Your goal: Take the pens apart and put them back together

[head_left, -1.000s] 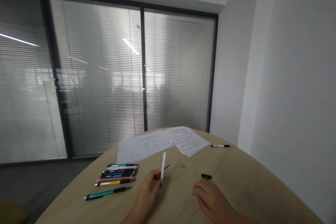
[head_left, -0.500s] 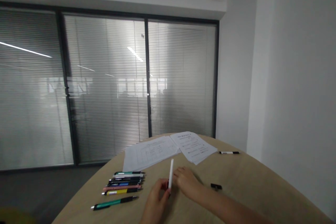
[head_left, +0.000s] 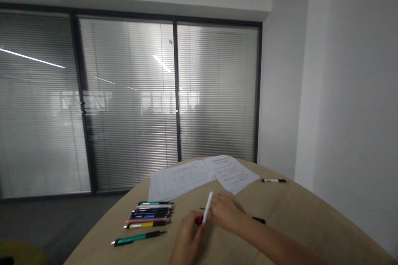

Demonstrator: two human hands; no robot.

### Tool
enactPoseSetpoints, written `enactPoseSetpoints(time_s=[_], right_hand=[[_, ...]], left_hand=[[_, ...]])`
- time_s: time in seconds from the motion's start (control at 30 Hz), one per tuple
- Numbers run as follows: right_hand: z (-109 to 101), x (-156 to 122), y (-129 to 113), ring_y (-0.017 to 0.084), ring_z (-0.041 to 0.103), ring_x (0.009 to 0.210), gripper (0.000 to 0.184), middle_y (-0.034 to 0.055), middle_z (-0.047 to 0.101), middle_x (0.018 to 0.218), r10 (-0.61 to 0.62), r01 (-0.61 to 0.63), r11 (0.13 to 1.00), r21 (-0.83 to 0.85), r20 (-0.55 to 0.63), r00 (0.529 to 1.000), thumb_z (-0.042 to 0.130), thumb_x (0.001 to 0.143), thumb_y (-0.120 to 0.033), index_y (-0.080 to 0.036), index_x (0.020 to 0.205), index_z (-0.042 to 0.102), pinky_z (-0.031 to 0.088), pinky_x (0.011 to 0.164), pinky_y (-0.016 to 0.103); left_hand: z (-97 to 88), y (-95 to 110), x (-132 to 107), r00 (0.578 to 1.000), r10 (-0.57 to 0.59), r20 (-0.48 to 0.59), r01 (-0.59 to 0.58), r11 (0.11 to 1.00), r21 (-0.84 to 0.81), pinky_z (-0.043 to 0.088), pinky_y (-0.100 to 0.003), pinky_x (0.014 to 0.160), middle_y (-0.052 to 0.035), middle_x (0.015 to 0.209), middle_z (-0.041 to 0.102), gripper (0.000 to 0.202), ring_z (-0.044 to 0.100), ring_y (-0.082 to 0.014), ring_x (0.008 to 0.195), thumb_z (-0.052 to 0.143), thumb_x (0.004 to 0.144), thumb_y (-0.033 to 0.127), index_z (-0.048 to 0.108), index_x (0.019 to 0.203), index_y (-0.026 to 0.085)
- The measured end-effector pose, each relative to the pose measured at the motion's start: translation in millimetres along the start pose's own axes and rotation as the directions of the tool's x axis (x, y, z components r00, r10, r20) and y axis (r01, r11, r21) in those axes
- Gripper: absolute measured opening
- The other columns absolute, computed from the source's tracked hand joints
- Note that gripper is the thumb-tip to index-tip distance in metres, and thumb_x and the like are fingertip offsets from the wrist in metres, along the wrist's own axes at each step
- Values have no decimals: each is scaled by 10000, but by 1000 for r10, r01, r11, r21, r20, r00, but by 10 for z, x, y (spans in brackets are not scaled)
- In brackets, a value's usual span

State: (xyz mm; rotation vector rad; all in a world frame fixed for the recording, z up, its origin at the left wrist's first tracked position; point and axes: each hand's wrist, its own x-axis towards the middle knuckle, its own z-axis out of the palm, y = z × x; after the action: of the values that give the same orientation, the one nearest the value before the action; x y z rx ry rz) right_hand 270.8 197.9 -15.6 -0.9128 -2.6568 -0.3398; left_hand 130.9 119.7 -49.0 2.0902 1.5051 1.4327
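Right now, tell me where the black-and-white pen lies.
In the head view, the black-and-white pen lies on the table, right of the printed sheets.

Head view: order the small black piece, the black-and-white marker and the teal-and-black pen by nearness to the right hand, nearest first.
From the right hand:
1. Small black plastic piece, to its right.
2. Slim black-and-white marker, farther right.
3. Teal-and-black pen, left, front of the row.

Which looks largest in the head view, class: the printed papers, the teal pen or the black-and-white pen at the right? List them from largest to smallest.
Largest: the printed papers.
Unsure: the teal pen and the black-and-white pen. The teal one looks longer but lies nearer the camera.
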Motion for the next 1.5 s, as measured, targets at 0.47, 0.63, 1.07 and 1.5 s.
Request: enactPoseSetpoints(time_s=[0.47,0.63,1.07,1.5], right_hand=[[-830,-1033,687,157,544,703,137,36,610,711,326,-266,847,461,-54,944,453,656,-116,-161,702,574,409,669,264],[-944,-1085,832,152,549,690,168,41,621,717,248,-208,898,388,-55,967,450,681,-114,-162,698,609,410,653,256],[-897,-1069,814,150,569,683,152,35,639,695,189,-149,915,374,-71,979,514,676,-103,-157,706,653,415,680,256],[-878,-1046,748,170,564,757,154,33,640,747,146,-136,952,276,-15,989,519,744,-147,-195,744,666,384,748,307]], left_hand=[[-3,49,-83,891,448,75,-435,792,428,467,-290,695,-49,849,606,190,561,-180,766,411,826,129,532,953,204],[12,20,-60,888,458,52,-432,789,436,456,-292,667,-33,802,599,159,559,-173,720,396,840,157,524,920,208],[-19,72,-48,889,448,97,-441,778,448,441,-287,703,-36,824,599,146,564,-168,750,402,856,178,520,937,207],[-22,72,-32,856,509,94,-490,740,461,467,-267,655,-37,778,604,178,569,-165,702,401,845,168,555,923,213]])
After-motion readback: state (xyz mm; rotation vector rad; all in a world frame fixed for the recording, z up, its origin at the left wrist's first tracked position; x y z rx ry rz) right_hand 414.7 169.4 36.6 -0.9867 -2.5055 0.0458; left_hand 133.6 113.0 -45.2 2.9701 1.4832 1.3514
